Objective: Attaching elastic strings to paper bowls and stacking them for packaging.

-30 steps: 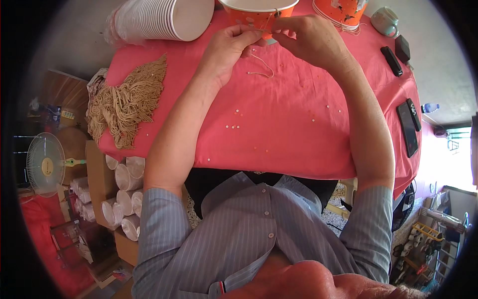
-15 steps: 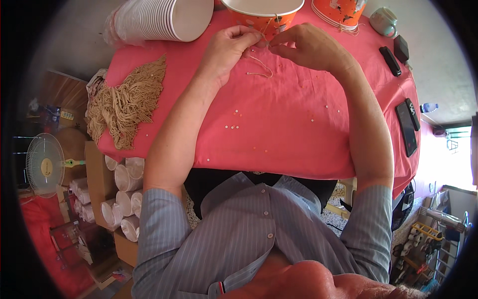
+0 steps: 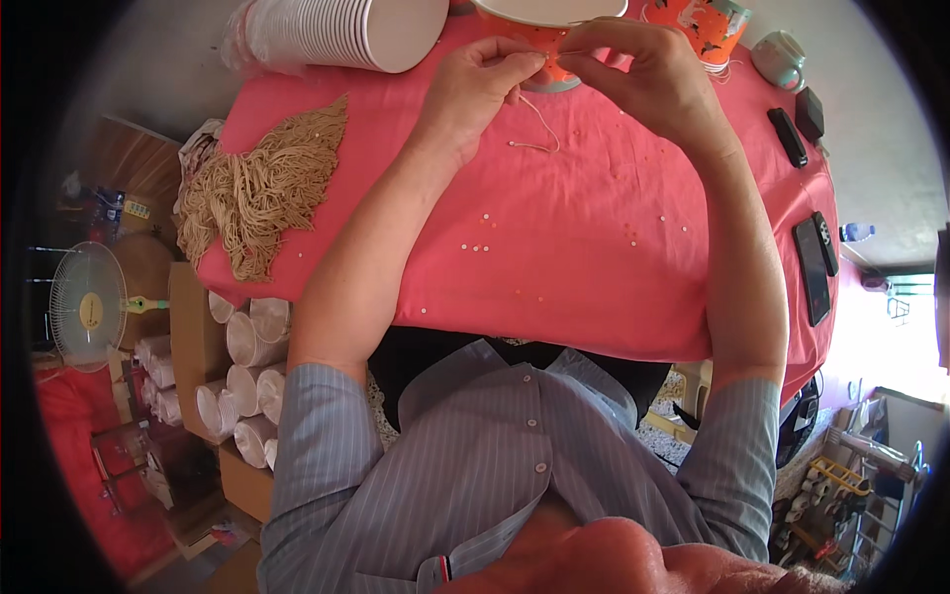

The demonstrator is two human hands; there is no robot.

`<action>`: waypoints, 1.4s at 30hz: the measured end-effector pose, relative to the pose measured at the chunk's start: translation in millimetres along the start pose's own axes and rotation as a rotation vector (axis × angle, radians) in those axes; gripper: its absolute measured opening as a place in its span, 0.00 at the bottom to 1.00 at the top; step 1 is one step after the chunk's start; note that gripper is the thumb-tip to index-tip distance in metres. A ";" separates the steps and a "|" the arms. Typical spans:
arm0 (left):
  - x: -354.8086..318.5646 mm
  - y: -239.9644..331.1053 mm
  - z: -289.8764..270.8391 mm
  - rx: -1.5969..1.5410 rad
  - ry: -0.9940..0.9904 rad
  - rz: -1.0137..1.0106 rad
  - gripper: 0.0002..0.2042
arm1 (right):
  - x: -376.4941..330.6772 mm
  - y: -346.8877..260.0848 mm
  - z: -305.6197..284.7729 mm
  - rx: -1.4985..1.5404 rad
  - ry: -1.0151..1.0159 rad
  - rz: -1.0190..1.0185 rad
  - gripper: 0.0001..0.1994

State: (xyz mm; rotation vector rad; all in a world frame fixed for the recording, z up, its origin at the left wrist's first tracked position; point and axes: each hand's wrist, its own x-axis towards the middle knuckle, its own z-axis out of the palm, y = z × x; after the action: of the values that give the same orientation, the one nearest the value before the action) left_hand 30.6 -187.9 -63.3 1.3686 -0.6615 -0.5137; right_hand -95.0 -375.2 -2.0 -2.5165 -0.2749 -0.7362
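- left hand (image 3: 482,84) and right hand (image 3: 648,74): both pinch thin string (image 3: 539,124) at orange paper cup (image 3: 544,40)
- tabletop (image 3: 594,247): string bundle (image 3: 262,193) left, stacked white cups (image 3: 336,32) behind it, phones (image 3: 813,267) right

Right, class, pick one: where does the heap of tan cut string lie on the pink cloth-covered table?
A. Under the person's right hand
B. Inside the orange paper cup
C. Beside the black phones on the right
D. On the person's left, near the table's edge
D: the heap of tan cut string lies on the pink cloth-covered table at the person's left, away from both hands.
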 end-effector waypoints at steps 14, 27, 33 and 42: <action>-5.8 7.6 4.1 -0.053 -0.004 0.092 0.09 | 5.2 20.0 22.0 0.857 0.066 0.159 0.06; -3.5 5.9 9.5 -0.033 -0.023 0.121 0.10 | 3.4 9.0 15.4 0.986 0.106 0.306 0.08; -1.4 1.9 3.5 -0.024 -0.011 0.141 0.08 | 3.8 6.0 17.2 1.010 0.138 0.342 0.07; 0.5 1.0 4.1 -0.009 0.010 0.150 0.08 | 4.5 12.4 26.6 1.078 0.201 0.294 0.07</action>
State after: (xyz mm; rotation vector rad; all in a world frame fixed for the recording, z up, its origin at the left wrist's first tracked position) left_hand 28.1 -191.0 -61.9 1.3011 -0.7464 -0.3893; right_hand -75.3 -371.8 -24.0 -1.4097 -0.1557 -0.5054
